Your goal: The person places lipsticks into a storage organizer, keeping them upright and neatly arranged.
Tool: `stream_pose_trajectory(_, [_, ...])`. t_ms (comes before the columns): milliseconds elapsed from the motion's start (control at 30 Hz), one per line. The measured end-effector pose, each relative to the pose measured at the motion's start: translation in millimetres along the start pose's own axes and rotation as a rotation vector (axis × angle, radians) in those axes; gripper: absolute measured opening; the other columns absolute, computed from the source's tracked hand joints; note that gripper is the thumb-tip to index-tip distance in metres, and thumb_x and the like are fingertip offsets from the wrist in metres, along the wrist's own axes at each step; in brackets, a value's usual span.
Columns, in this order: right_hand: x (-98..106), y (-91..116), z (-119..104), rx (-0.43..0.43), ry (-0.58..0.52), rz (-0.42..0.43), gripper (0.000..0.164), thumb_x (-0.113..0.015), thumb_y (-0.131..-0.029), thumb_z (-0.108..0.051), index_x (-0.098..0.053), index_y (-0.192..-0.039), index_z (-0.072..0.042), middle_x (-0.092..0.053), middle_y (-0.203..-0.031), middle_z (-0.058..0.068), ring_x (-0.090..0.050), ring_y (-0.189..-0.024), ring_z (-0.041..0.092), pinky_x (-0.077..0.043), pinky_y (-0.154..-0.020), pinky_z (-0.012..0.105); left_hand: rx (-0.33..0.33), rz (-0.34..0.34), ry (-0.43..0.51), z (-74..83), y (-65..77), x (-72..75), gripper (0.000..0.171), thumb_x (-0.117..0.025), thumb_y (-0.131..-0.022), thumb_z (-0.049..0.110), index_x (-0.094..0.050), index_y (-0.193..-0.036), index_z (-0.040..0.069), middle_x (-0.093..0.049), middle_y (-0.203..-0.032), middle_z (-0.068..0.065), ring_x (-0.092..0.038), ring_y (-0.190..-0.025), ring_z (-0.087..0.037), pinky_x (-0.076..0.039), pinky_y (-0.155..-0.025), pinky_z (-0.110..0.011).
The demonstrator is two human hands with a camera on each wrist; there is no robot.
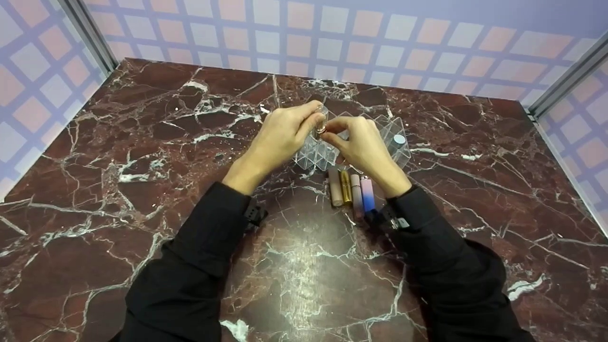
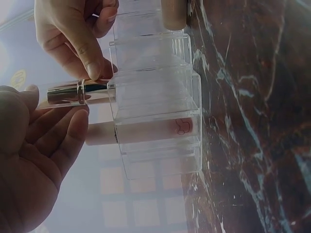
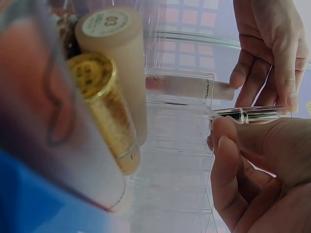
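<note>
Over a clear acrylic organizer (image 1: 313, 156), both hands meet at one lipstick tube (image 2: 73, 93) with a shiny metallic body and a clear outer part. My left hand (image 1: 278, 135) pinches its upper, clear end between thumb and fingers. Thumb and forefinger of my right hand (image 1: 365, 142) pinch the lower end, right at the organizer's top edge. Whether that end is inside a compartment, I cannot tell. A pale pink lip gloss tube (image 2: 146, 133) stands in a compartment near the left hand.
On the near side of the organizer lie a beige tube (image 1: 335, 187), a gold tube (image 1: 346, 186), a mauve tube (image 1: 356, 190) and a pink-and-blue tube (image 1: 367, 192). A round white top (image 1: 399, 139) shows at the organizer's right end. Patterned panels (image 1: 332, 47) border the marbled table (image 1: 166, 190).
</note>
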State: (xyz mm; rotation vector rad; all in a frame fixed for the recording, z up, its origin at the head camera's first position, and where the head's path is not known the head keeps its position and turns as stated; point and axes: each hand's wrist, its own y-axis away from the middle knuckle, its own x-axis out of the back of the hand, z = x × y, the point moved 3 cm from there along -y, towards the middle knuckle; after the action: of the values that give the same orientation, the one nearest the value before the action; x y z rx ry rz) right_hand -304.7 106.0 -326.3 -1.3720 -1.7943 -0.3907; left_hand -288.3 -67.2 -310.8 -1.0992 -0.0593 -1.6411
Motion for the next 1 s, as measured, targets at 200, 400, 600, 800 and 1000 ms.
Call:
stream_pose_trajectory(200, [-0.3,-0.4,0.7,0.002,-0.001,0.006,0.024,-0.074,-0.097,-0.016,-0.074,-0.118,-0.004,-0.075,-0.117,0.012,-0.072,-0.102,0.026,-0.058,-0.091,0.037,0.022,0.007,0.001,-0.2,-0.8,-3.1,0.027,-0.053,-0.109,0.022,-0.069,-0.121,0.005,-0.072,-0.090,-0.010,-0.046,-0.057,-0.012,-0.045,-0.057,-0.025])
stream_pose_trajectory(400, [0.0,0.3,0.8,-0.003,-0.006,0.007,0.027,-0.075,-0.097,-0.016,-0.073,-0.121,-0.005,-0.075,-0.118,0.011,-0.072,-0.101,0.023,-0.059,-0.087,0.034,0.049,-0.003,0.011,-1.4,-0.1,-5.5,0.029,-0.053,-0.109,0.023,-0.067,-0.127,0.005,-0.071,-0.087,-0.009,-0.046,-0.056,-0.012,-0.045,-0.056,-0.024])
stream_pose_trajectory(600, [0.3,1.3,0.0,0.014,-0.005,0.011,0.029,-0.075,-0.096,-0.016,-0.072,-0.123,-0.006,-0.075,-0.116,0.009,-0.073,-0.093,0.021,-0.060,-0.080,0.032,0.074,-0.009,0.017,-2.0,0.5,-7.6,0.027,-0.052,-0.110,0.025,-0.069,-0.121,0.007,-0.065,-0.077,-0.005,-0.047,-0.054,-0.011,-0.043,-0.053,-0.024])
stream_pose_trajectory(800, [0.1,1.7,-0.1,0.005,-0.009,0.004,0.028,-0.075,-0.096,-0.016,-0.073,-0.123,-0.006,-0.075,-0.117,0.009,-0.073,-0.088,0.020,-0.060,-0.074,0.030,0.073,-0.002,0.004,-1.6,0.3,-8.2,0.026,-0.052,-0.110,0.025,-0.069,-0.117,0.006,-0.063,-0.073,-0.007,-0.045,-0.053,-0.011,-0.041,-0.051,-0.024])
stream_pose_trajectory(1000, [-0.1,1.6,0.4,0.000,-0.008,-0.006,0.028,-0.075,-0.096,-0.014,-0.072,-0.123,-0.006,-0.075,-0.118,0.009,-0.073,-0.095,0.021,-0.060,-0.080,0.032,0.083,-0.021,-0.011,-2.6,0.7,-10.2,0.028,-0.051,-0.110,0.024,-0.069,-0.122,0.005,-0.063,-0.074,-0.005,-0.043,-0.053,-0.010,-0.041,-0.053,-0.024])
